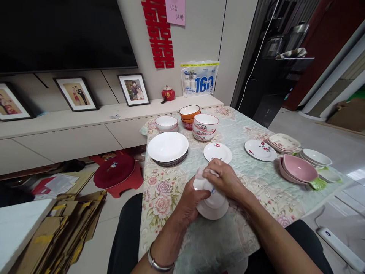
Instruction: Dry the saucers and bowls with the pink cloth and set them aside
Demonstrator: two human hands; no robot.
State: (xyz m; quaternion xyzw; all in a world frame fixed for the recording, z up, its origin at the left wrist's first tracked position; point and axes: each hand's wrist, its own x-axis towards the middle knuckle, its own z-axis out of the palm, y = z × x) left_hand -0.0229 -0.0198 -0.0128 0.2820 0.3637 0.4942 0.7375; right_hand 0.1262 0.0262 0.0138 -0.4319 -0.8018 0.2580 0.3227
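Note:
Near the front edge of the table, my left hand (190, 199) grips the left side of a small white dish (215, 203), its thumb across the surface. My right hand (221, 176) is closed on a crumpled white cloth or tissue (209, 173) pressed against the dish's upper rim. Just beyond my hands lies a white plate with a red flower (218, 152). A stack of white plates (168, 146) stands to the left of it, and another flowered plate (260, 150) lies to the right.
Behind the plates stand white bowls (166, 123), orange bowls (189, 111) and red-rimmed bowls (205, 122). Pink leaf-shaped dishes (300, 167), white bowls (316, 156) and square dishes (284, 141) sit at the right edge. A red stool (118, 173) is left of the floral-covered table (159, 228).

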